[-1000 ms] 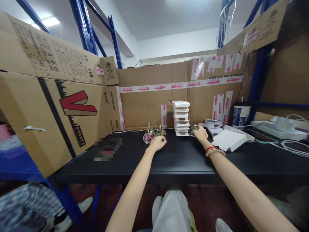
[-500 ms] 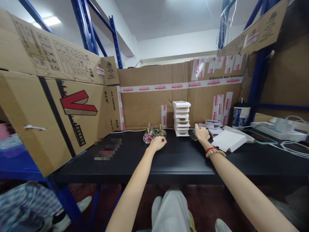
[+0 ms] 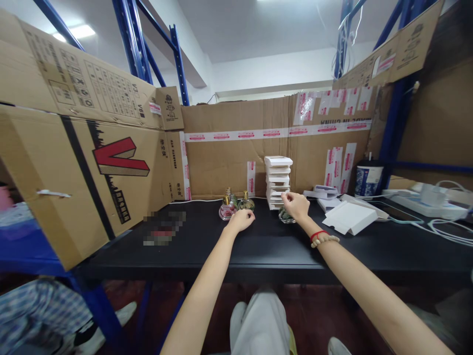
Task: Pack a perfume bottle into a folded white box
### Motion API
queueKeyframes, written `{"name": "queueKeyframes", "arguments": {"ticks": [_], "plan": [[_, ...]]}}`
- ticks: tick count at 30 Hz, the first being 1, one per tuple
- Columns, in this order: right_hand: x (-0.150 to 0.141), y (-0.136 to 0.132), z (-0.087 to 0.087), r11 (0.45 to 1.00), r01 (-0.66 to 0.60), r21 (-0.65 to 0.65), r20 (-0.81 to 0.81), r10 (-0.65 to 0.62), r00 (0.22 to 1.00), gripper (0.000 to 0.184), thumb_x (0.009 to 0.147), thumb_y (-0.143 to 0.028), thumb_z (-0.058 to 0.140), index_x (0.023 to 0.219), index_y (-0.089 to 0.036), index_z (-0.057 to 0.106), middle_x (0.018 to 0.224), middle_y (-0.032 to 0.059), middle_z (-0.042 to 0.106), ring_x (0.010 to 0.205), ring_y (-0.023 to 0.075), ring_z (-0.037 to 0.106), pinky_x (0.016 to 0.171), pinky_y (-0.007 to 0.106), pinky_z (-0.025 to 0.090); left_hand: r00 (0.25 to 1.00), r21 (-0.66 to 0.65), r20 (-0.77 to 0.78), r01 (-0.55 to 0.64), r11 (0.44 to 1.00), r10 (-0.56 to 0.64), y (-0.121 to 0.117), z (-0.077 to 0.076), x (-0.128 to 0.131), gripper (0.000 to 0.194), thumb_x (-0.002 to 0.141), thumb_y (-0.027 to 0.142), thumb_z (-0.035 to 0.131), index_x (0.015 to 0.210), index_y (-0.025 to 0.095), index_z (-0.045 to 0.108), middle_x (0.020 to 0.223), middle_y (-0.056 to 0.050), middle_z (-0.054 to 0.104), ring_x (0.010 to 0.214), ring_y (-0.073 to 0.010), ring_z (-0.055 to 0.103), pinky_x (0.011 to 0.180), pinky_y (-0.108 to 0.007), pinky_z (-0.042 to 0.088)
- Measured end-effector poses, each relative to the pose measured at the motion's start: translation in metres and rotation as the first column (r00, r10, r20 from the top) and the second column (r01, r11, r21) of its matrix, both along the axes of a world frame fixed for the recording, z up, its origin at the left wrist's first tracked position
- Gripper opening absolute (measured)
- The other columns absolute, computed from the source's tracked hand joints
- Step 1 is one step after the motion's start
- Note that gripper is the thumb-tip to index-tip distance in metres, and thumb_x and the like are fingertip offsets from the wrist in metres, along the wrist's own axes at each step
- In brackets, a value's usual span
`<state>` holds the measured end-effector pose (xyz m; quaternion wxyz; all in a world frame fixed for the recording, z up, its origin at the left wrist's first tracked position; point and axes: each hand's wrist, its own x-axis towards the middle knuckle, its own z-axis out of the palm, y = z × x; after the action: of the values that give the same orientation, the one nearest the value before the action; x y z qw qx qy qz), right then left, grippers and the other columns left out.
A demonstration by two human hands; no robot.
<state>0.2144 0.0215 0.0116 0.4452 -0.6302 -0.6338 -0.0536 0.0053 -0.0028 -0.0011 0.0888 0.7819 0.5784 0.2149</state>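
My right hand point(image 3: 296, 207) is closed on a small clear glass perfume bottle point(image 3: 287, 216), gripping it from above in front of a stack of white cartons point(image 3: 278, 181). The bottle's upper part is hidden by my fingers. My left hand point(image 3: 241, 220) rests on the black desk with its fingers curled; whether anything is inside them is hidden. Just behind it stand several perfume bottles with gold tops: a pink one point(image 3: 226, 211), and a dark yellowish one point(image 3: 246, 202) to its right.
Opened white cartons point(image 3: 349, 216) lie at the right, near a blue-and-white cup point(image 3: 368, 178) and a power strip with white cables point(image 3: 430, 203). Cardboard panels point(image 3: 229, 153) wall the desk point(image 3: 258, 251) at the back and left. A person's checkered sleeve or trouser leg point(image 3: 37, 310) shows lower left.
My right hand has moved left with the perfume bottle, from beside the opened cartons to the front of the white stack. My left hand has stayed in place.
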Motion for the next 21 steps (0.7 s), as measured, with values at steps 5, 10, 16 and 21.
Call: {"name": "queueKeyframes", "arguments": {"ticks": [5, 10, 16, 21], "plan": [[-0.022, 0.007, -0.007, 0.843, -0.497, -0.204, -0.021, 0.504, 0.864, 0.038, 0.084, -0.043, 0.038, 0.075, -0.016, 0.063, 0.071, -0.0004, 0.057, 0.067, 0.0098, 0.049, 0.063, 0.021, 0.031, 1.0, -0.009, -0.004, -0.002, 1.0, 0.002, -0.001, 0.002, 0.001, 0.025, 0.077, 0.025, 0.041, 0.088, 0.022, 0.063, 0.084, 0.0, 0.06, 0.072, -0.0089, 0.05, 0.059, -0.019, 0.026], [-0.038, 0.005, -0.015, 0.71, -0.664, -0.233, -0.051, 0.673, 0.738, 0.05, 0.081, -0.058, 0.036, 0.086, -0.015, 0.059, 0.081, 0.0003, 0.058, 0.073, 0.0096, 0.048, 0.067, 0.02, 0.034, 1.0, -0.012, 0.005, -0.016, 1.0, 0.016, -0.001, 0.001, 0.0, 0.027, 0.079, 0.026, 0.039, 0.096, 0.022, 0.06, 0.08, -0.001, 0.06, 0.069, -0.0089, 0.051, 0.06, -0.02, 0.027], [-0.032, -0.011, -0.002, 0.899, -0.422, -0.118, 0.206, 0.438, 0.875, 0.042, 0.079, -0.056, 0.042, 0.077, -0.02, 0.062, 0.069, -0.0021, 0.056, 0.065, 0.0086, 0.047, 0.059, 0.022, 0.026, 0.999, 0.007, 0.002, -0.039, 0.999, 0.039, 0.005, -0.003, -0.003, 0.026, 0.08, 0.028, 0.037, 0.095, 0.024, 0.059, 0.081, 0.0, 0.06, 0.071, -0.0101, 0.052, 0.06, -0.02, 0.027], [-0.002, -0.002, 0.006, 0.992, 0.127, -0.017, -0.031, -0.127, 0.991, 0.041, 0.088, -0.045, 0.028, 0.075, -0.018, 0.056, 0.074, -0.0005, 0.057, 0.074, 0.0112, 0.05, 0.06, 0.024, 0.026, 1.0, 0.014, -0.005, -0.028, 1.0, 0.028, 0.006, -0.003, -0.003, 0.026, 0.079, 0.028, 0.038, 0.09, 0.022, 0.061, 0.08, 0.0, 0.06, 0.071, -0.0093, 0.051, 0.058, -0.02, 0.025]]}}
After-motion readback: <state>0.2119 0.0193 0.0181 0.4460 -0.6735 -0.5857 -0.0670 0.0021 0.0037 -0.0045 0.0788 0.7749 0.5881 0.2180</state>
